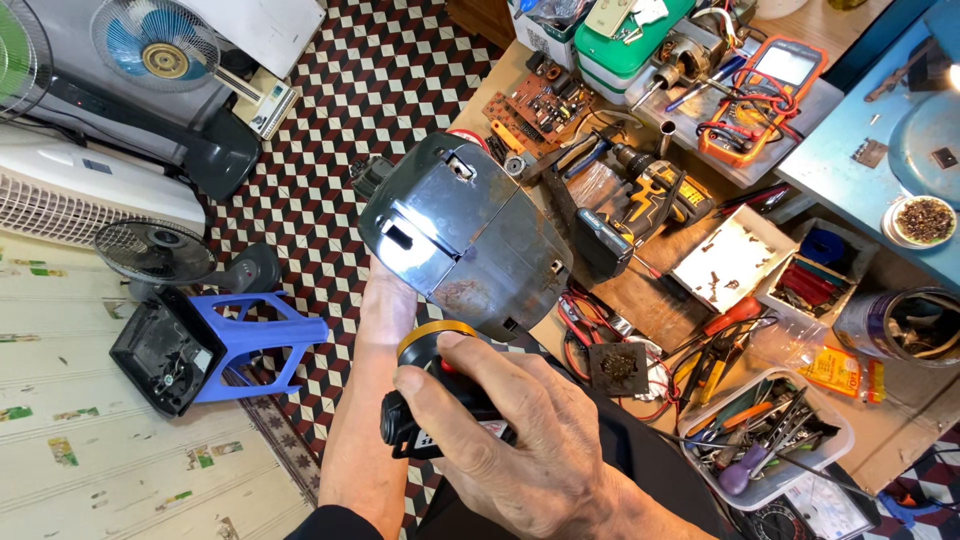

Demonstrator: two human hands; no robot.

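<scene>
centre frame, left hand grips the grey metal housing; right hand is closed around a black-and-yellow power tool at the desk edge.

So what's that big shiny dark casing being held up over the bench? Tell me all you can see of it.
The dark casing is a rounded, glossy shell, grey-black, looking like plastic or painted metal. It has a rectangular slot, a small notch near the top, seams dividing it into panels, and rusty stains along its lower edge. It is tilted above the workbench edge, propped from beneath by the left hand. The right hand holds a black-and-yellow power tool just below it.
</scene>
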